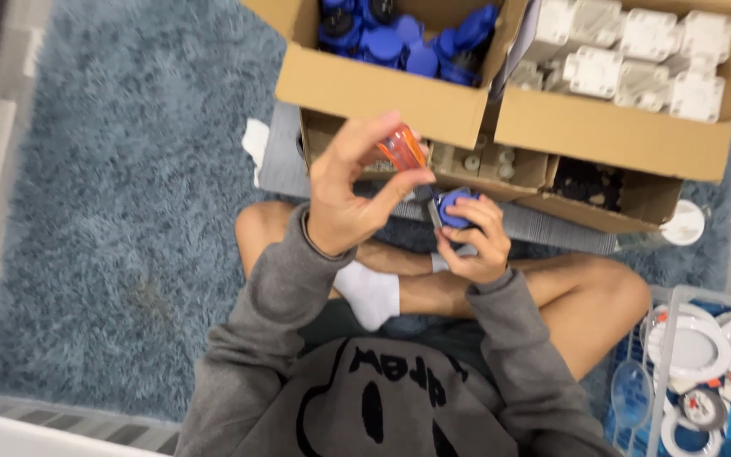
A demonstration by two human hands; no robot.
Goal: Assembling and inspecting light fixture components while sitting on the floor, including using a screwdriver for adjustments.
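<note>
We are pinching an orange-handled screwdriver (403,151) in the fingers (399,182) of our left hand (350,196), its tip meeting the small blue plug part (453,207) that our right hand (475,239) is gripping above our crossed legs. Beyond, cardboard boxes are holding blue parts (408,38) and white housings (636,51) on the grey rug (129,169).
</note>
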